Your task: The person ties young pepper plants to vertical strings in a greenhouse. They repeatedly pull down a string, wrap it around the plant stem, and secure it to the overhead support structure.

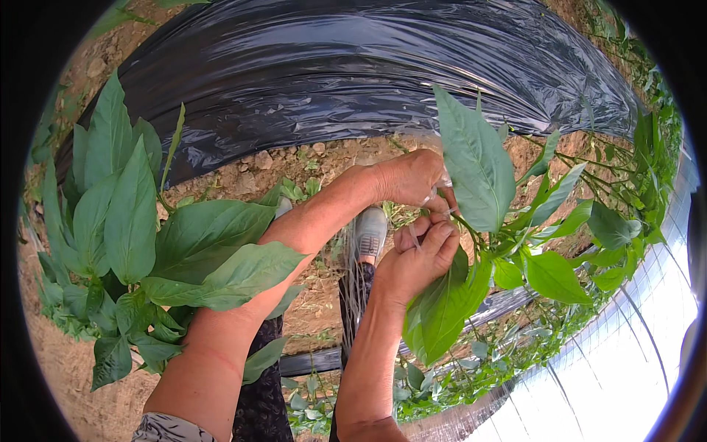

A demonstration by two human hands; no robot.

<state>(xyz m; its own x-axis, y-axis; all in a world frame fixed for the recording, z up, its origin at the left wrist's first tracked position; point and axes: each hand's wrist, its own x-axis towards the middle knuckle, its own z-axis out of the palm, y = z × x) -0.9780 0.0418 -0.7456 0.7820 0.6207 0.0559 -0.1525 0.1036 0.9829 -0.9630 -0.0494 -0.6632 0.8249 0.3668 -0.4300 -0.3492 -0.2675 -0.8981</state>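
My left hand (417, 179) holds a thin clear plastic string beside a leafy green plant (491, 243), just left of its large upper leaf. Close below it, my right hand (428, 246) pinches the same string (415, 237) between thumb and fingers, with a strand looped about the fingers. The fingertips of both hands nearly meet at the plant's stem. More pale strands (353, 309) hang down between my forearms. Leaves partly hide the stem and the left fingertips.
Black plastic mulch film (331, 72) covers the raised bed ahead. A second broad-leaved plant (130, 232) stands at the left, against my left arm. Bare soil (243, 177) and my shoe (370, 229) lie below. More plants and a bright translucent covering (624, 353) are at the right.
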